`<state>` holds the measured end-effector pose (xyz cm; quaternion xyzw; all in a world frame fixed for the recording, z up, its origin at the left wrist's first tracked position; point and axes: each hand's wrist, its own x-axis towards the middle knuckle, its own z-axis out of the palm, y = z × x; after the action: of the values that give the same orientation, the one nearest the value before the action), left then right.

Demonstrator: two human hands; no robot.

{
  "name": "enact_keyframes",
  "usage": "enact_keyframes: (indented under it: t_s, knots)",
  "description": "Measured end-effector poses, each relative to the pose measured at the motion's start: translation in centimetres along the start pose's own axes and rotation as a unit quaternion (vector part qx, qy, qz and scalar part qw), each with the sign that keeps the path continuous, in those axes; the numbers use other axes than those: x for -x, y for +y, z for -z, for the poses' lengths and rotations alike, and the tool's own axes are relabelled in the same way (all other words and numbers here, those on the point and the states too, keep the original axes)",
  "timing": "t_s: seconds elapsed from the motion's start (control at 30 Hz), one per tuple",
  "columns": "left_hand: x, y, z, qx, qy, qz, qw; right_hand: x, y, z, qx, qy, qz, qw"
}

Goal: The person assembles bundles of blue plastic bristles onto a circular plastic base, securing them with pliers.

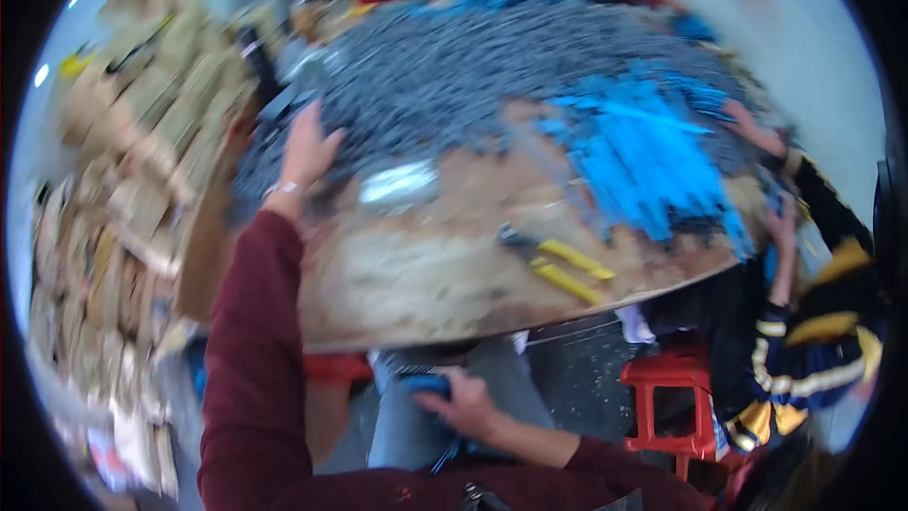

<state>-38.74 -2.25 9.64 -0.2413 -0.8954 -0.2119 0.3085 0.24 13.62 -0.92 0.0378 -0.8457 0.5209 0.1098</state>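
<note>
Blue bundle [426, 384] = above the lap, just below table edge; looks like a short, narrow piece w/ dark top edge, blurred, material unclear. R hand [463, 405] has it, fingers curled round, nearly closed. Grey-blue jeans [520, 402] under it, soft cloth.

L hand [307, 149] out over table's L side, mostly open, thumb spread off fingers; tips by a flat grey piece [276, 106], can't tell if touching. Maroon sleeve [251, 312] on that arm, plain knit-like cloth.

Table [397, 289]: worn brown top, patchy pale scuffs, curved near edge (lens bends it). On it: shiny packet [399, 184], approx. rectangular, R of L hand; pliers [579, 259] w/ yellow handles spread, dark metal head; blue strips [653, 166], long, thin, flat-ish, roughly aligned; big heap of grey strips [426, 66], rough & tangled, across far half.

Beyond: co-worker [794, 322] at R, striped dark clothes, hands by blue strips; red stool [667, 371], smooth, plastic-looking; tan stacks [123, 142] far L, cardboard-like.
</note>
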Motion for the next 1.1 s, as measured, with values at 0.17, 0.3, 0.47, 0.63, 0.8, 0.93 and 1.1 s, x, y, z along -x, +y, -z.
enact_keyframes:
  t_s: [0.17, 0.3, 0.47, 0.63, 0.8, 0.93, 1.1]
  knots:
    - [-1.3, -3.4, -4.5, -0.072, -0.038, 0.109, 0.991, -0.6, 0.1, 0.3, -0.057, 0.011, 0.045, 0.997]
    - [-2.0, 1.4, -3.1, -0.013, -0.013, 0.117, 0.993, -0.1, 0.3, 0.4, -0.077, 0.034, 0.074, 0.994]
    - [0.6, -2.7, -1.2, -0.067, -0.026, -0.015, 0.997, 0.3, -0.9, -0.3, -0.089, 0.044, 0.119, 0.988]
    - [0.9, 1.3, 5.4, 0.004, 0.135, 0.03, 0.99, 1.8, -0.9, -0.4, -0.062, 0.044, 0.123, 0.989]
    - [9.1, 11.0, 12.7, 0.521, -0.093, 0.207, 0.823, 1.9, -0.5, 0.3, -0.051, 0.033, 0.032, 0.998]
    - [20.0, 15.6, 14.7, 0.66, -0.167, 0.27, 0.681, 1.9, -1.6, 0.8, 0.015, 0.054, 0.032, 0.998]
    - [25.8, 17.8, 13.8, 0.751, -0.112, 0.354, 0.546, 1.5, -0.6, 0.8, -0.019, 0.027, 0.027, 0.999]
